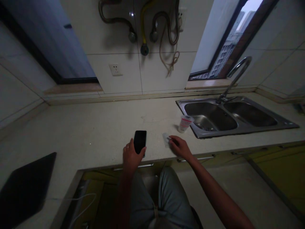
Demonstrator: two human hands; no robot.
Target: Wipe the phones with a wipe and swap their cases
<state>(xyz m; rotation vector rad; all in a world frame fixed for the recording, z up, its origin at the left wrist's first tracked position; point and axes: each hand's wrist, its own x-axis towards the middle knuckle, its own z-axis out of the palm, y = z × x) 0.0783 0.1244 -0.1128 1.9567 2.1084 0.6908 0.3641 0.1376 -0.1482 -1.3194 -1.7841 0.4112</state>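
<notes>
Smartphone (140,142), black with a dark screen, stands tilted in the left hand (130,157), just above the front edge of the pale stone table (71,133). That hand is closed around the phone's lower part, with the fingers behind it and the thumb side along one edge, and a ring (127,147) shows on one finger. From where I stand, this looks like a sound hold: the phone's weight sits in the palm and the upper screen stays uncovered. Keeping the wrist low over the table makes for a steadier grip.

The right hand (180,148) lies just beside it, half curled, with its fingers (173,140) touching a small translucent plastic packet (166,140) on the table. I can't tell whether they are pinching it or merely resting against it. Light fingertip pressure seems wise with something so thin, since it could easily slide or crumple.

Beyond the packet, a disposable cup (185,123) with a red-printed label stands near the front corner of the stainless steel double sink (281,122), whose curved faucet (238,72) rises behind the basins. A dark flat board (23,190) lies at the table's near left corner, and a white cable (83,203) hangs below the edge.
</notes>
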